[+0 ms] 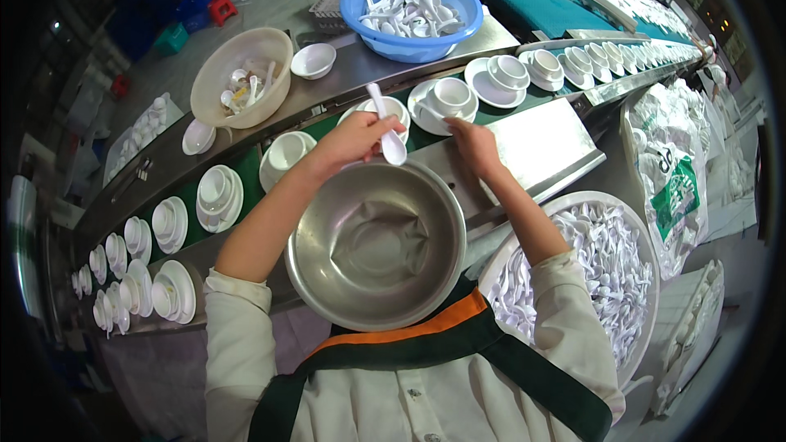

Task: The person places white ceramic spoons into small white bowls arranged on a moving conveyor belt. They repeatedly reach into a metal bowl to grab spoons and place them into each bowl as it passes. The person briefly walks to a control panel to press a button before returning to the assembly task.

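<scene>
My left hand [354, 137] is closed round a white soup spoon [394, 149], its bowl end down above the far rim of a steel basin [315, 266]. The basin sits in front of my body with nothing lying in it. Across from it, my right hand [475, 146] has its fingertips at the near edge of a white plate [467, 110] bearing a white cup [452, 94]. Those fingers are drawn together; whether they grip the plate's rim or a small piece there is hidden. Another dish set [396, 110] lies partly behind my left hand.
Several stacked dish sets [216, 188] line the green conveyor belt [250, 170]. A blue basin [352, 20] of spoons and a cream basin [205, 74] with spoons stand beyond. A white tub [647, 278] full of spoons stands right, beside a metal ledge [548, 143].
</scene>
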Motion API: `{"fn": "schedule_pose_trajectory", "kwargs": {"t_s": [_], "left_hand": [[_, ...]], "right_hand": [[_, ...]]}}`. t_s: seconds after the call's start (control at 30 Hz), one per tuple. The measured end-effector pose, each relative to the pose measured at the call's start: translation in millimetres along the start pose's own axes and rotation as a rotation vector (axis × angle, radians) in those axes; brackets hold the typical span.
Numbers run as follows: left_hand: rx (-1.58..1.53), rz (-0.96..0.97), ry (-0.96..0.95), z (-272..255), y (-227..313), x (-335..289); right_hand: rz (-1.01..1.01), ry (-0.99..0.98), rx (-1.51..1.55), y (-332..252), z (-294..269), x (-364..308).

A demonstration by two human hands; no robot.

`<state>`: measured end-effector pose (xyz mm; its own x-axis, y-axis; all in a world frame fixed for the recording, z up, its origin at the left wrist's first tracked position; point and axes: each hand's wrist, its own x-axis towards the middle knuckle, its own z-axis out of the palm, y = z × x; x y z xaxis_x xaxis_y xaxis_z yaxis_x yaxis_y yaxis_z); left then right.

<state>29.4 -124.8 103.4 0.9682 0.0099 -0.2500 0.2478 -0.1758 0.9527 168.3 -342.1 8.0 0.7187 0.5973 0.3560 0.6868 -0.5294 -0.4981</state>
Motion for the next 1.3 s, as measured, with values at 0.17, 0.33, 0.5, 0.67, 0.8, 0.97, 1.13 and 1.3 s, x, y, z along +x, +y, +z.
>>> {"fn": "schedule_pose_trajectory", "kwargs": {"t_s": [0.17,0.33,0.5,0.67,0.8,0.97,1.13,1.3], "left_hand": [[-0.141,0.094,-0.044,-3.8,-4.6,-0.1],[-0.252,0.105,-0.008,3.1,2.2,8.4],[-0.041,0.179,0.224,-9.2,0.2,-11.2],[0.126,0.061,0.215,-65.9,-32.2,-78.3],[0.014,-0.160,0.066,-67.8,-66.2,-140.7],[-0.239,-0.340,-0.255,-55.9,-96.2,-164.9],[-0.211,-0.337,-0.230,-29.3,-89.6,-167.0],[-0.052,-0.116,-0.204,66.8,-76.4,-161.3]], "right_hand": [[-0.113,-0.046,0.103,-34.3,11.0,6.5],[0.130,-0.334,0.965,-80.9,-24.7,8.5],[0.280,-0.086,0.766,-31.1,-9.4,17.8],[0.557,-0.094,0.804,33.4,18.9,22.2],[0.398,-0.058,0.658,0.3,-4.2,6.2],[0.415,-0.063,0.633,-74.1,-64.8,-112.4],[0.791,0.160,0.747,-124.5,-63.4,-272.0],[1.152,0.265,0.313,-137.9,-34.8,-433.1]]}}
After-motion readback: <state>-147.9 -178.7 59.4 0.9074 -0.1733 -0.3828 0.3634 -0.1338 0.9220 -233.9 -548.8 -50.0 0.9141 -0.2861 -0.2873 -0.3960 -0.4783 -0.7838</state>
